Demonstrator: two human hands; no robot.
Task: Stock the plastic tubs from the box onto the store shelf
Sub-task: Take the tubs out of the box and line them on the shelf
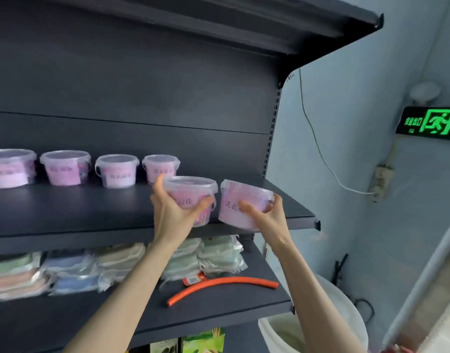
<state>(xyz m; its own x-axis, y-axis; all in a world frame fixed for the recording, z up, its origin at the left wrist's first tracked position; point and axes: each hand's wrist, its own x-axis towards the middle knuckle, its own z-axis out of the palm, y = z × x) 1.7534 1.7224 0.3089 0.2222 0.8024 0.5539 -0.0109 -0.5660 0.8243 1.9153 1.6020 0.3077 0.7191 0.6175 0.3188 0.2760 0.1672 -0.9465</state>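
At frame centre, our left hand (175, 214) is gripping an upright tub (189, 191). Our right hand (268, 219) is clutching a tilted tub (237, 197) beside it.

Far-left tub (9, 168) sliced by the frame edge, its label a pink smear. The left hand (173, 212) wraps the near tub (190, 189), covering part of the printed characters, and hand and tub together block the lower corner of the fourth tub (160, 167) in the row. The right hand (267, 217) covers part of the writing on the tilted tub (244, 197). Whether either base touches the shelf (91, 212), can't tell. Exit sign (430, 122) clipped at the right edge; white bucket (277, 332) partly behind the right forearm; green packets (203, 341) cut off at the bottom
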